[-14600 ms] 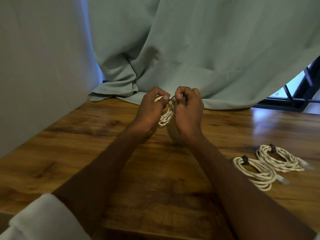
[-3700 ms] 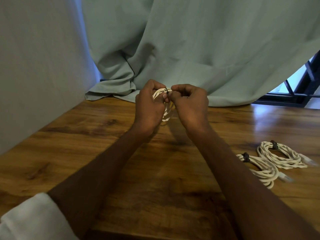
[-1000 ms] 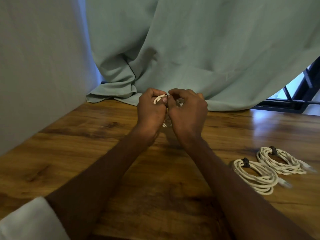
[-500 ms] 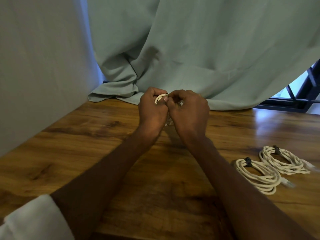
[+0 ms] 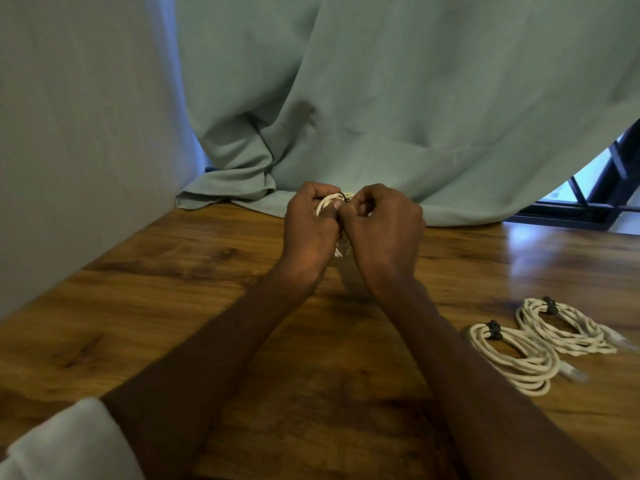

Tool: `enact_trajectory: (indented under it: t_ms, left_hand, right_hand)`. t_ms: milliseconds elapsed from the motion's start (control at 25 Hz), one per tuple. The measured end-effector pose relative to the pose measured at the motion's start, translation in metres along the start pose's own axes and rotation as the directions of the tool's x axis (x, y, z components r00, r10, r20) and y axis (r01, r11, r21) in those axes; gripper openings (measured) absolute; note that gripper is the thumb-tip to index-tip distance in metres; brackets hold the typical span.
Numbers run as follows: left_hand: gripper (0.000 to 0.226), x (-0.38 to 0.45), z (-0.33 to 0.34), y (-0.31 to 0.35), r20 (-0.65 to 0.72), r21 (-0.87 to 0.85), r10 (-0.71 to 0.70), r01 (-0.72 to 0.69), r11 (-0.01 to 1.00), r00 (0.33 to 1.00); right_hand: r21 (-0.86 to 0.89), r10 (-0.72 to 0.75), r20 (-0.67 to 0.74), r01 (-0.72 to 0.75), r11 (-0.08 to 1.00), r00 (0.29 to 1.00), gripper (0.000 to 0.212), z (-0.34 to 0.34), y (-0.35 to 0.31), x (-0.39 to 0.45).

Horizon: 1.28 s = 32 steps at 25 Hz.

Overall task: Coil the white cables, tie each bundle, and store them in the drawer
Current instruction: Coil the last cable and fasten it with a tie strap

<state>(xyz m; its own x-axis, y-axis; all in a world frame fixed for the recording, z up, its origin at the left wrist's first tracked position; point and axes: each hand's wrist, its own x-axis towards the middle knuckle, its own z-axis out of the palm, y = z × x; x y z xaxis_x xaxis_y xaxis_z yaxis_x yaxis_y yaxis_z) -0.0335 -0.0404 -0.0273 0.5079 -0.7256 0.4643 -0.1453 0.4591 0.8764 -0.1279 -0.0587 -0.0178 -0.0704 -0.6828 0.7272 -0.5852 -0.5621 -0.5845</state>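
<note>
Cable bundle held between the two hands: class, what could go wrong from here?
1. The coiled cable is held above the table while the right hand works a dark tie; if the left hand slackens, the loops may spring apart.
2. The tied bundles lie beside the right forearm, which could sweep them.

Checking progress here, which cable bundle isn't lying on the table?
The bundle gripped between both hands, raised above the table; the other two lie flat at right.
</note>
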Motion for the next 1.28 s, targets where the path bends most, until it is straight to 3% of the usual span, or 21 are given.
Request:
enact_trajectory:
  t_ms: [360, 760, 1000, 1280]
  left_hand:
    - [0.014, -0.002, 0.001, 0.001, 0.002, -0.041, -0.015, 0.015, 0.999, 1.0]
    - [0.013, 0.003, -0.004, 0.001, 0.046, -0.034, 0.021, -0.019, 0.999, 0.999]
    - [0.017, 0.003, -0.006, 0.006, 0.116, -0.018, 0.038, -0.036, 0.999, 0.992]
    - [0.013, 0.003, -0.009, 0.007, 0.092, 0.003, 0.085, -0.086, 0.996, 0.992]
  right_hand:
    - [0.062, 0.065, -0.004, -0.064, 0.996, 0.998, 0.013, -0.003, -0.002, 0.0]
    - [0.017, -0.206, 0.041, 0.205, 0.979, 0.978, 0.018, -0.004, 0.008, 0.004]
    - [0.075, -0.12, -0.019, 0.121, 0.99, 0.993, 0.002, -0.006, 0.009, 0.007]
    - [0.254, -0.027, -0.014, 0.029, 0.967, 1.0, 0.007, -0.005, 0.001, 0.005]
